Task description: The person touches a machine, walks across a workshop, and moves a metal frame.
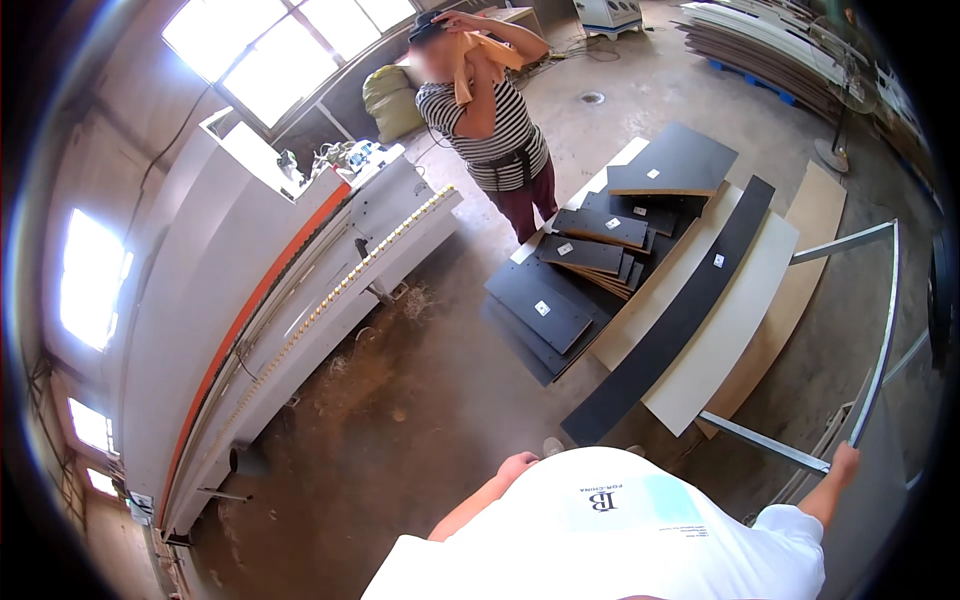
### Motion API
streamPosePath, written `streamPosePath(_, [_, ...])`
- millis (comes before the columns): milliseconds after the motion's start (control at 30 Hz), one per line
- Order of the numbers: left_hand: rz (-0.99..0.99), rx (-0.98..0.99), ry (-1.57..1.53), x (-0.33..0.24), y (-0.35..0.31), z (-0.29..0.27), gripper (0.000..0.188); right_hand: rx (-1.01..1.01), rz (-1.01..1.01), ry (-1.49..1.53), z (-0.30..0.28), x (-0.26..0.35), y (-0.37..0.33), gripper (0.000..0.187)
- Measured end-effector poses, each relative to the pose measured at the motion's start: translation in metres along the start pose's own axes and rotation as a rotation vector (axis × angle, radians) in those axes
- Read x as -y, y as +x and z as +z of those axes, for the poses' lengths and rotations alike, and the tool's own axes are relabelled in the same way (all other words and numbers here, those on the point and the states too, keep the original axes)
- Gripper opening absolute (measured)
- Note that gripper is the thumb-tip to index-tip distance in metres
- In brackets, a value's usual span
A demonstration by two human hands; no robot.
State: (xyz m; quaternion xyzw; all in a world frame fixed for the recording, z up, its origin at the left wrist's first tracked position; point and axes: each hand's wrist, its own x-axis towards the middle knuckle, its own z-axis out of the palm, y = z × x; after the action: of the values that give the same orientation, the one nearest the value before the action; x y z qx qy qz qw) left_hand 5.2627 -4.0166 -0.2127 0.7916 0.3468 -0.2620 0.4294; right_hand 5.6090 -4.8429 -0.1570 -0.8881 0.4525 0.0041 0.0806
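My right hand (846,460) is closed around the corner of a metal frame (880,350), a bent rail of a cart or rack at the right. My left hand (518,466) rests near my waist, partly hidden by my white shirt; its fingers do not show clearly. In front of me lies a stack of panels: a long black board (690,310), a long white board (730,320) beside it, and a light brown board (800,260) toward the frame. Farther left are several smaller dark panels (590,255) with white labels, piled on larger ones.
A long grey machine (260,290) with an orange stripe and a row of yellow rollers stands at left. Behind the panels stands a person (495,145) in a striped shirt, arms raised to the head. Stacked sheets (760,50), a standing fan (832,155) and a green sack (392,103) are farther back.
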Motion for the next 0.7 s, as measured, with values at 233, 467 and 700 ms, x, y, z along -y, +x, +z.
streamPosePath(233, [0.022, 0.064, -0.051, 0.006, 0.007, -0.011, 0.041, 0.031, 0.038, 0.003, 0.019, -0.012, 0.015, 0.063])
streamPosePath(467, [0.090, 0.114, 0.048, 0.028, 0.025, -0.013, 0.042, -0.412, -0.379, -0.085, 0.012, 0.002, -0.038, 0.077])
streamPosePath(700, [0.132, 0.089, -0.022, 0.030, 0.036, -0.028, 0.041, -0.374, -0.387, -0.308, 0.007, 0.002, -0.089, 0.095])
